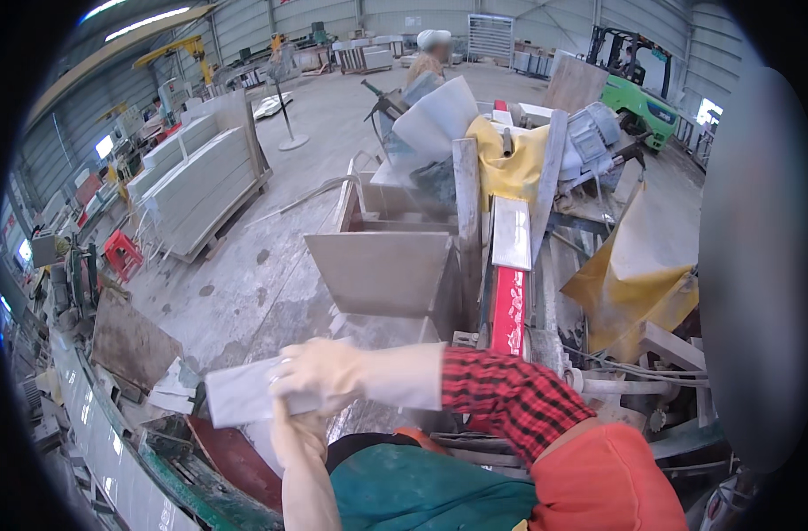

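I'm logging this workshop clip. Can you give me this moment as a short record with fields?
setting: stone workshop, concrete floor
right hand: gloved, gripping a grey stone tile
left hand: gloved, under the tile's right end
sleeve: red-black check
nearby: stacked slabs, cutting machine with red rail, green forklift, another person far back

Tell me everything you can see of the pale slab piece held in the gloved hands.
The slab piece is a flat, pale grey rectangular strip that looks like cut stone or tile, with a smooth face and straight edges. It lies roughly level, its long side running left to right, low and left of centre above wet grey floor. The right hand, in a cream rubber glove, grips its right end from above; the left hand, also gloved, supports it from below.
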### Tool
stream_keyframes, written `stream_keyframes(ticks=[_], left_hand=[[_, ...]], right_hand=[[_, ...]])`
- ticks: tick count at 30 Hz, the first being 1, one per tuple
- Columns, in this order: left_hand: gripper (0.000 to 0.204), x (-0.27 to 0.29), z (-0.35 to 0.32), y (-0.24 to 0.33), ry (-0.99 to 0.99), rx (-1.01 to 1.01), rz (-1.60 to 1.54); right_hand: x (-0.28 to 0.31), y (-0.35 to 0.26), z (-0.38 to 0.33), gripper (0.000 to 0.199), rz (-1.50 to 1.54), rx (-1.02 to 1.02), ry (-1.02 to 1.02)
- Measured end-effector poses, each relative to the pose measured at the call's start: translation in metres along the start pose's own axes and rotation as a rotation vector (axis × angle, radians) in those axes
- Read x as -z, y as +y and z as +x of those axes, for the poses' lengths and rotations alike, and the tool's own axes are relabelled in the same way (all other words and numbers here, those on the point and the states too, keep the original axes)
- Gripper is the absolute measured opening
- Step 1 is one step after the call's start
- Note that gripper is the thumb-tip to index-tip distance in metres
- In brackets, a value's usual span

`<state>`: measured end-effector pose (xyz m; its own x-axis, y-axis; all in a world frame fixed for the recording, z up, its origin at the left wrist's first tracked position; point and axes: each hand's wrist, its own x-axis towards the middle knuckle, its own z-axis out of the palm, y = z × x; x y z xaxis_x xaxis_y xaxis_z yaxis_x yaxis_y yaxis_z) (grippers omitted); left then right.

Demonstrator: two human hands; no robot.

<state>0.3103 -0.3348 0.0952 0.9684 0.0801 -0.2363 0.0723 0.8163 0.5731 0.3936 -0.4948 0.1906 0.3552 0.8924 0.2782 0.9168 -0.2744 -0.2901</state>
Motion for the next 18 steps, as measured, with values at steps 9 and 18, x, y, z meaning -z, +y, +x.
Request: stream_keyframes(ticks=[9, 18], left_hand=[[0.055, 0.129, -0.009, 0.139, 0.534, -0.055, -0.166], [0.047, 0.181, -0.202, 0.218, 0.773, -0.525, -0.27]], right_hand=[[-0.011, 0.032, 0.038, 0.07, -0.067, 0.168, 0.166], [0.022, 0.11, -0.253, 0.051, -0.525, -0.816, 0.369]])
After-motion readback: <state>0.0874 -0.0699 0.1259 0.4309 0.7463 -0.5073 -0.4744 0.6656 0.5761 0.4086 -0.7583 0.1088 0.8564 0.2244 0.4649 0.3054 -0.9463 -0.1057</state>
